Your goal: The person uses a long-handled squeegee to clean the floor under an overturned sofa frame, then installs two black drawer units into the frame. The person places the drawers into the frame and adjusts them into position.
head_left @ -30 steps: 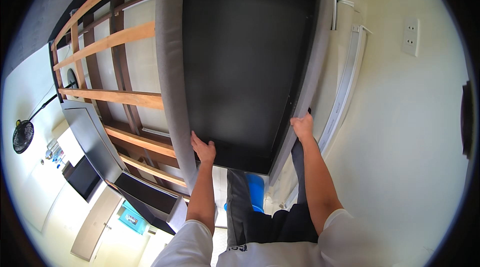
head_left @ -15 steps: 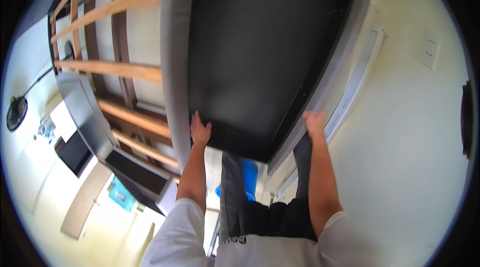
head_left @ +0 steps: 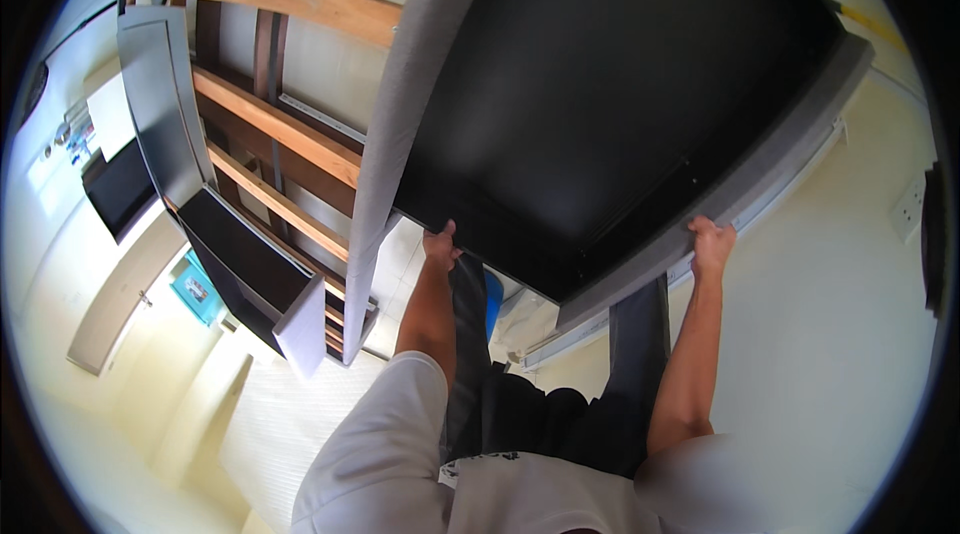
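Note:
In front of me stands a large black shallow panel (head_left: pixel 620 104) with a grey fabric-covered edge (head_left: pixel 700 224) along its right side. My left hand (head_left: pixel 441 246) is closed on its lower black edge, near the left corner, with the fingers over the inner face. My right hand (head_left: pixel 711 244) grips the grey edge, fingertips over the top of it. The panel is tilted, its lower corner close to my legs. To its left runs a grey padded bed rail (head_left: pixel 420 44); whether the two touch is hard to tell.
Wooden slats (head_left: pixel 280 134) span a bed frame on the left. Beyond are an open dark box (head_left: pixel 245 254) with a pale front, and a wooden door (head_left: pixel 125 299). A white wall (head_left: pixel 810 354) with a socket plate (head_left: pixel 910 209) rises at right. Something blue (head_left: pixel 494 299) is by my legs.
My left hand has shifted from lying on the panel's black face to its lower edge. The panel appears more tilted and farther right in view, with my right hand still on the grey edge.

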